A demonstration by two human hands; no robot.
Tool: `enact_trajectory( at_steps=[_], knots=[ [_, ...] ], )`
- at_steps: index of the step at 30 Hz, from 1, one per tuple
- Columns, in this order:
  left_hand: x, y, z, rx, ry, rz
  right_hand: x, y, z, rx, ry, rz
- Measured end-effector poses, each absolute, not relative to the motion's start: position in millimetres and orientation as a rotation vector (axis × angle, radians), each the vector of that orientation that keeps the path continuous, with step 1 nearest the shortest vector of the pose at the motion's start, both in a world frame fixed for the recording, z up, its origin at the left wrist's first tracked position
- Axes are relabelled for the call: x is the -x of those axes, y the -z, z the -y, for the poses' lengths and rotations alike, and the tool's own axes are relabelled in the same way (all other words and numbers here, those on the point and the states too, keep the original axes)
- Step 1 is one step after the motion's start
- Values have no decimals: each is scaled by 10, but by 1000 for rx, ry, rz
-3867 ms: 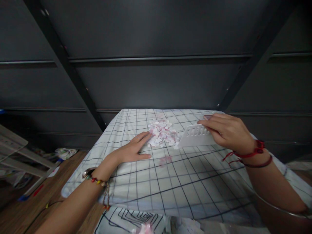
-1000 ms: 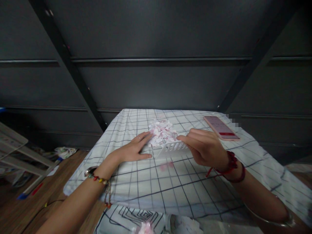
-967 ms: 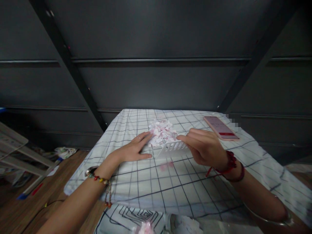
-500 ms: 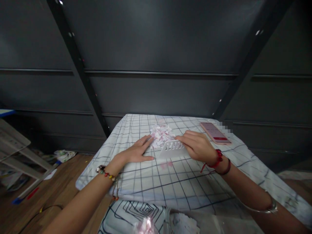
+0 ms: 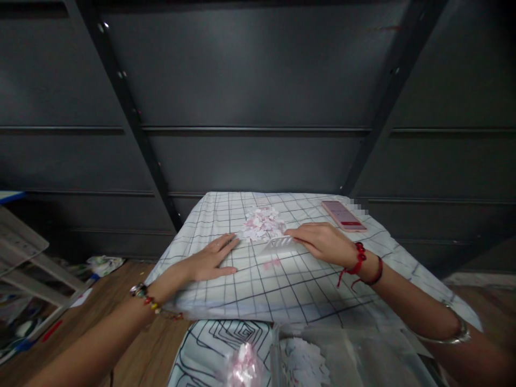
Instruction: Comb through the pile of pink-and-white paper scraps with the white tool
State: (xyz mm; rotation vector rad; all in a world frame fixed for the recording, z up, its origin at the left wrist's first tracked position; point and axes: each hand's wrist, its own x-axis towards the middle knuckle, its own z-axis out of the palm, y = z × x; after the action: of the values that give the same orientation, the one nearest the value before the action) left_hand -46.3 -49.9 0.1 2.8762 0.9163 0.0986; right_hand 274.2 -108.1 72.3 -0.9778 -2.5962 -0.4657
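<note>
White scraps lie heaped on the tabletop, near both hands. Our right hand pinches the slotted plate by its upper edge, probably to set its lower edge against the surface. Our left hand lies flat beside the heap, thumb and fingers spread, apparently as a stop; we cannot tell whether it touches the scraps. Our right fingers hide the plate's end; the view cuts off the tub.

Right hand partly hides slotted plate.
</note>
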Motion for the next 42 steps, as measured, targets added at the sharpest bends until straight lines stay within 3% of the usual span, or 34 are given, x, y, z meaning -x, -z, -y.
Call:
enact_trajectory(
  at_steps=[12, 20, 42],
  knots=[
    [889, -46, 875, -2925, -72, -977, -2292, -735, 1625, 1109, 562, 2578],
    [1098, 6, 986, -2903, -121, -1037, -2322, -781, 1736, 1543, 679, 2489],
    [1080, -7, 1046, -2873, -191, -1081, -1658, -841, 2152, 1084, 597, 2591]
  ],
)
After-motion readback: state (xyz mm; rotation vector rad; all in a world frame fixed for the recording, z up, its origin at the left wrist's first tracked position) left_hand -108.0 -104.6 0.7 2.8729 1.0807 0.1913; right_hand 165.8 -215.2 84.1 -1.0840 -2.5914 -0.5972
